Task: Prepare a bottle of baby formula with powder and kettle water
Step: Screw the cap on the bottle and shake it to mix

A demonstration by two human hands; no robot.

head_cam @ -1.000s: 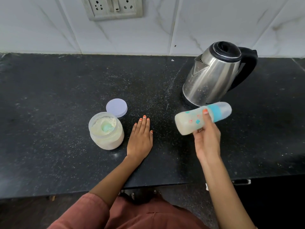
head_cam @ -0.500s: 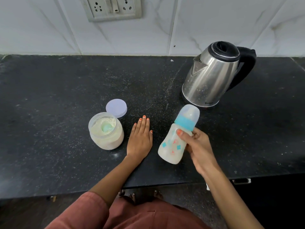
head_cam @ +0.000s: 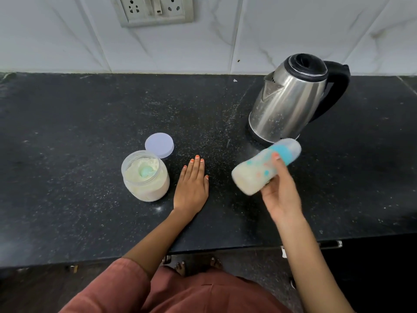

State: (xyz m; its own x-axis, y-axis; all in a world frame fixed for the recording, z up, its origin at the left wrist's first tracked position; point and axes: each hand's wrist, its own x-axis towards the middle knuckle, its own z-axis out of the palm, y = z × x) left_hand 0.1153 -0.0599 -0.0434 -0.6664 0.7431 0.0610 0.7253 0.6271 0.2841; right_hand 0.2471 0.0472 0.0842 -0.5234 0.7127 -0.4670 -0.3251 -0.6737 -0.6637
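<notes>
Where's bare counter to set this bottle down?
Bare counter left of the jar, behind the lid up to the wall, and right of the kettle. Crowded between the left hand, the bottle and the kettle.

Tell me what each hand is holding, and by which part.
The right hand grips the baby bottle around its body, near the blue collar. The left hand holds nothing, resting flat on the countertop.
</notes>
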